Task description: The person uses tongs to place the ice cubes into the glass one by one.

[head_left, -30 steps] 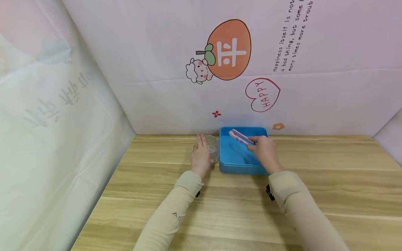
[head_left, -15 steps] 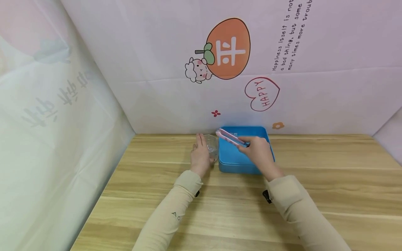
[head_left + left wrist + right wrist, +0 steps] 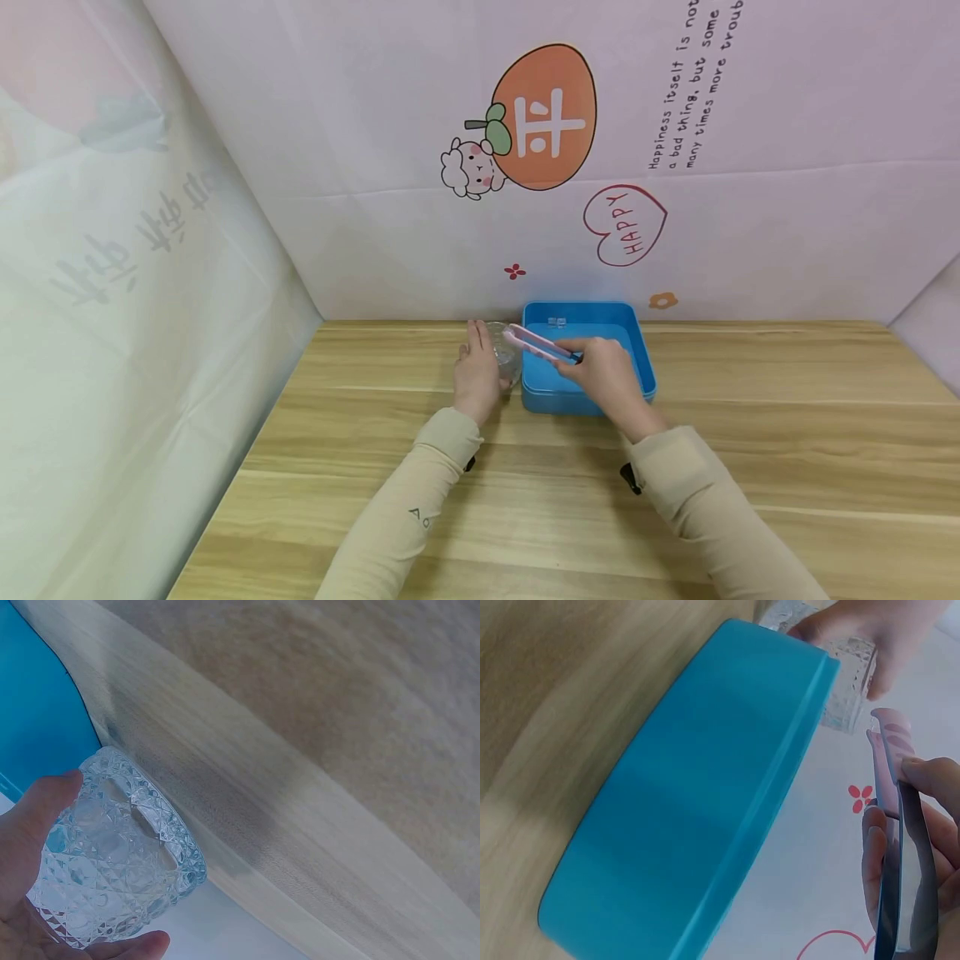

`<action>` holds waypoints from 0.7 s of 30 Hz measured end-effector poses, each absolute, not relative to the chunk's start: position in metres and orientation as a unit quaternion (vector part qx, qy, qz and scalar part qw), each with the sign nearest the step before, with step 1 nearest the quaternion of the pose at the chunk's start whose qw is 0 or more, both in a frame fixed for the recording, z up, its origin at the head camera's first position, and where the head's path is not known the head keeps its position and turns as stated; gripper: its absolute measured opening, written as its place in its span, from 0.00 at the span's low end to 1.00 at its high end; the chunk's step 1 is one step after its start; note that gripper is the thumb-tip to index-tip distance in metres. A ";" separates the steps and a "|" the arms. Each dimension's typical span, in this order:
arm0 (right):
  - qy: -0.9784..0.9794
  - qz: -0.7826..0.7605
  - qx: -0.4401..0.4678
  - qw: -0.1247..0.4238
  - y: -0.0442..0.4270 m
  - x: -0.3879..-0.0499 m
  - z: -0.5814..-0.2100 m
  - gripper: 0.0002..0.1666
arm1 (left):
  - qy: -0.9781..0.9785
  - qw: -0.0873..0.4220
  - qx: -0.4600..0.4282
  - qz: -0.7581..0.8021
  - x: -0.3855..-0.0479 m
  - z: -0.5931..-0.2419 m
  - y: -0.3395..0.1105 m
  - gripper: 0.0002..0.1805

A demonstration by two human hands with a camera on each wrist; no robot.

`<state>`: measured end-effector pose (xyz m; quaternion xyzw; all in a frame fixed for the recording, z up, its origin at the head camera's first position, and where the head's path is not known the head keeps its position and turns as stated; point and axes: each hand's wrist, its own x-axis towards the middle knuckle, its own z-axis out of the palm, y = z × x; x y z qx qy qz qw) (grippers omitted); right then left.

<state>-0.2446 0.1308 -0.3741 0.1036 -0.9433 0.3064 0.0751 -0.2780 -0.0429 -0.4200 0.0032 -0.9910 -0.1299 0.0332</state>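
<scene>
My left hand (image 3: 478,375) grips a clear cut-glass cup (image 3: 112,855), with thumb and fingers on its patterned sides. The cup stands just left of a blue box (image 3: 577,403). In my right hand (image 3: 609,377) is a pair of pink tongs (image 3: 889,761), pinched between thumb and fingers. The tongs reach leftward across the box, and their tips lie over the cup's right rim in the head view. Something small and clear seems to sit between the tips, too faint to be sure. Small clear cube-like pieces (image 3: 557,322) lie inside the box at its back left.
The wooden table (image 3: 375,467) meets a printed white backdrop (image 3: 405,250) right behind the box and cup. A white sheet (image 3: 150,333) hangs along the left side. The box's raised walls stand between the right hand and the table.
My right hand has moved left and a little nearer, bringing the tongs from over the box to the cup. Clear pieces in the box have come into view. The left hand stays on the cup.
</scene>
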 end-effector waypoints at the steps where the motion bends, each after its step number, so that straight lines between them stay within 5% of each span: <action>1: -0.943 0.306 0.105 0.074 0.130 -0.245 -0.375 0.18 | -0.991 0.034 0.003 -0.130 -0.278 -0.420 -0.043 0.60; 21: -0.946 0.305 0.100 0.041 0.123 -0.248 -0.380 0.19 | -0.991 0.029 0.005 -0.132 -0.279 -0.421 -0.043 0.59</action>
